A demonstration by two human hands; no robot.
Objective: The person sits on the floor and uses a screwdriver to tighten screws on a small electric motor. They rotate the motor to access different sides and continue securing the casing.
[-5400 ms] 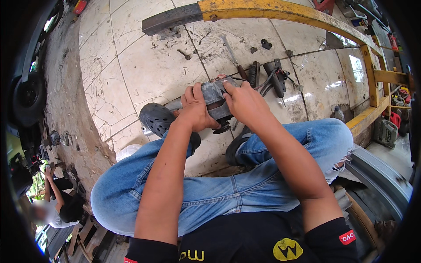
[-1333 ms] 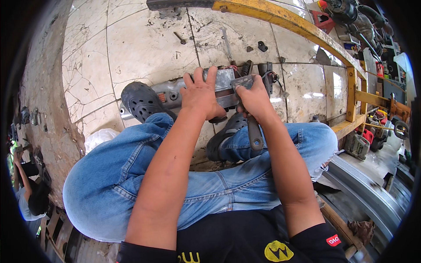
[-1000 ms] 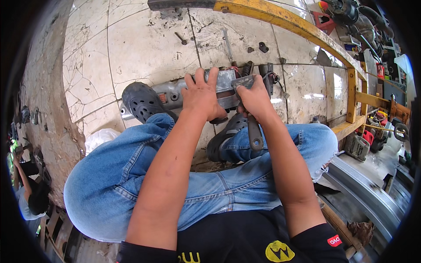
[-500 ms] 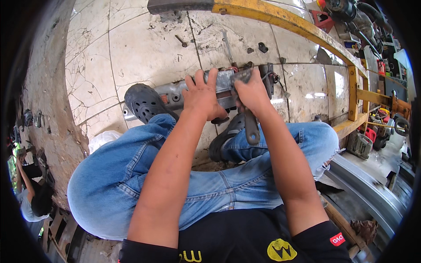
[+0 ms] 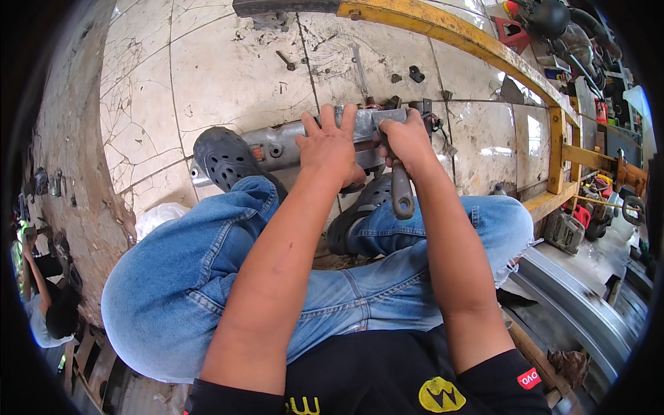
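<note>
A long grey metal machine part (image 5: 282,140) lies crosswise on the floor between my shoes. My left hand (image 5: 332,155) grips it from above, its fingers spread over the far side and its thumb at the near side. By the part's right end, my right hand (image 5: 409,144) is closed around the head end of what looks like an adjustable wrench (image 5: 402,202). The wrench's dark handle, with a hole at its tip, points back toward me. Its head is against the metal part, but my fingers hide most of the contact.
My left shoe (image 5: 225,158) is against the part. Beyond lie a bolt (image 5: 286,61), a spanner (image 5: 360,69) and small dark pieces on dirty tiles. A yellow metal frame (image 5: 449,36) curves across the far right. Another person (image 5: 52,311) is at the far left.
My right hand has turned slightly, and the wrench's handle end has shifted a little right and away from me. My left hand has moved slightly right along the part.
</note>
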